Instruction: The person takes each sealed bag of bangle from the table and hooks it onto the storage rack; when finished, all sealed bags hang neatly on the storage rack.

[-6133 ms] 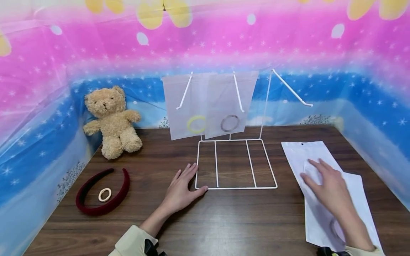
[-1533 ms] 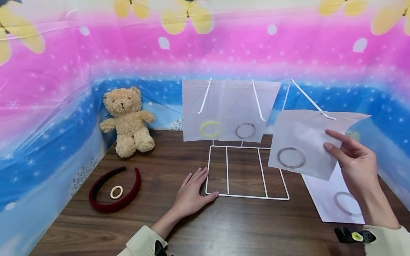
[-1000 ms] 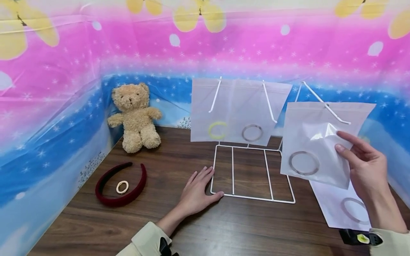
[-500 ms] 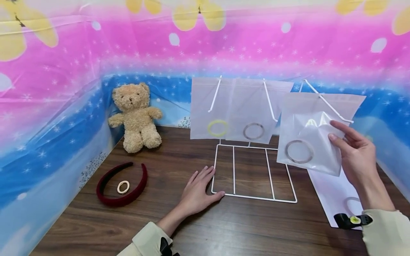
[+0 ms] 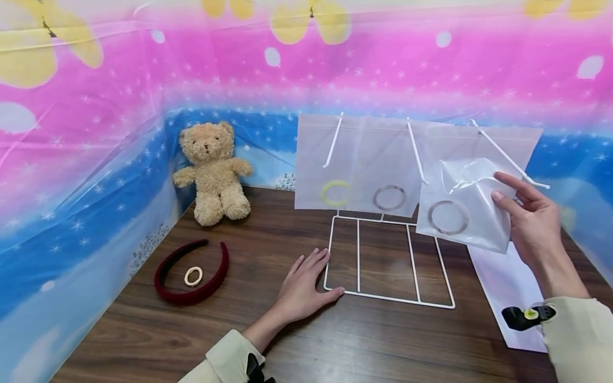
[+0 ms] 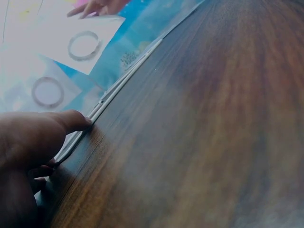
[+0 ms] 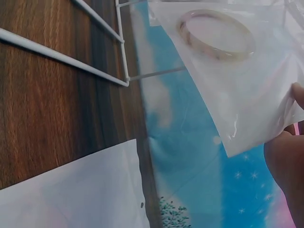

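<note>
My right hand [image 5: 533, 218] pinches the side edge of a translucent white zip bag [image 5: 471, 186] between thumb and fingers. Inside the bag is a brownish bangle [image 5: 430, 218], seen as marbled in the right wrist view. The bag's top hangs on the right hook [image 5: 507, 153] of a white wire display rack [image 5: 390, 298], near the hook's back end. My left hand [image 5: 304, 287] rests at the rack's front left base corner, fingers extended along the side rod and thumb on the front rod. Two more bags [image 5: 378, 154] hang on the other hooks, one with a yellow bangle, one with a greyish bangle.
Another white bag [image 5: 498, 292] lies on the wooden table [image 5: 383, 346] under the right forearm. At left are a dark red headband [image 5: 191, 298] and a small cream ring [image 5: 187, 275]. A teddy bear [image 5: 213, 178] sits behind them against the patterned cloth.
The right hand went from the bags on the table to holding one bag at the right hook, and that bag slid back along the hook. The left hand stayed at the rack's base.
</note>
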`<state>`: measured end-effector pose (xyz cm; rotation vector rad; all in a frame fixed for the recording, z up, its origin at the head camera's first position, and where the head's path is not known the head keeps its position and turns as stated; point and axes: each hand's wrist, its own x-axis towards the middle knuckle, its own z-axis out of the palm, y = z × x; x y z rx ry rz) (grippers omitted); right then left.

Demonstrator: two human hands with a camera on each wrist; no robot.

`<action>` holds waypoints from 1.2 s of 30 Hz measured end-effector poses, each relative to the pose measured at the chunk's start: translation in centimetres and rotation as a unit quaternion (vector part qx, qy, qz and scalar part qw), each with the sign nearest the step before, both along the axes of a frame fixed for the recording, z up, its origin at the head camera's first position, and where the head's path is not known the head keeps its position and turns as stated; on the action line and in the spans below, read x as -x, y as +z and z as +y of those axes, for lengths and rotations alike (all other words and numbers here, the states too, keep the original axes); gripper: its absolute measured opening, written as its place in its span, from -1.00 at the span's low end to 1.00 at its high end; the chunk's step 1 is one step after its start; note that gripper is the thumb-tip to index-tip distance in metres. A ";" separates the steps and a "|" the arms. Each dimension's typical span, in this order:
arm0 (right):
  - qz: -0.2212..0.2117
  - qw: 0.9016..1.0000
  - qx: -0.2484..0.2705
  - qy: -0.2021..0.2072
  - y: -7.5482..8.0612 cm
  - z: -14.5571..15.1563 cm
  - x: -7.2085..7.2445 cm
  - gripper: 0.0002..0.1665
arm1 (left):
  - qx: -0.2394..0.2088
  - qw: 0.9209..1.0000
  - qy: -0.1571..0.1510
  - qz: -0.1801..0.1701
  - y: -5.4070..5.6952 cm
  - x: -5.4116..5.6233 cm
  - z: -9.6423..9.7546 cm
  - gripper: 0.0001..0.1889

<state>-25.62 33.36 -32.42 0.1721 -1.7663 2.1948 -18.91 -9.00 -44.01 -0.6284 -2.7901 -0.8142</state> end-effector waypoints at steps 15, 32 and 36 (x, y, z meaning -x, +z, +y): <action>0.014 0.997 -0.082 0.006 -0.7 0.3 0.5 -0.39 | 0.003 1.000 0.005 -0.002 -0.1 -0.1 -0.2 -0.12; -0.011 0.932 -0.355 -0.068 -2.1 5.5 -3.6 -0.44 | 0.004 1.000 0.000 0.000 0.1 0.0 0.2 -0.12; 0.021 0.927 -0.369 -0.067 -3.1 7.1 -5.0 -0.47 | 0.004 1.000 0.003 -0.005 0.2 -0.1 -0.1 -0.11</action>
